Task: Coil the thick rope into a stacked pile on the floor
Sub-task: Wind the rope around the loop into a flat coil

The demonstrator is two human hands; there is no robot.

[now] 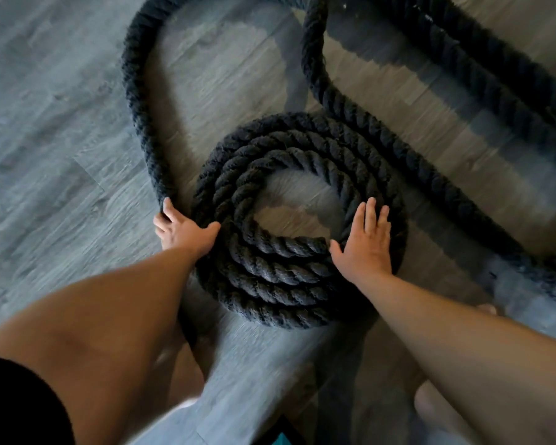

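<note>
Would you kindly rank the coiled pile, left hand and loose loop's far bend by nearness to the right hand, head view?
1. coiled pile, under the right hand.
2. left hand, across the pile.
3. loose loop's far bend, top left.

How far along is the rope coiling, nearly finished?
Partway. Done: several rings already sit in a coil on the floor. In hand: the left hand grips the loose rope beside it while the right hand presses flat on the rings. Left: long stretches lie uncoiled beyond.
</note>
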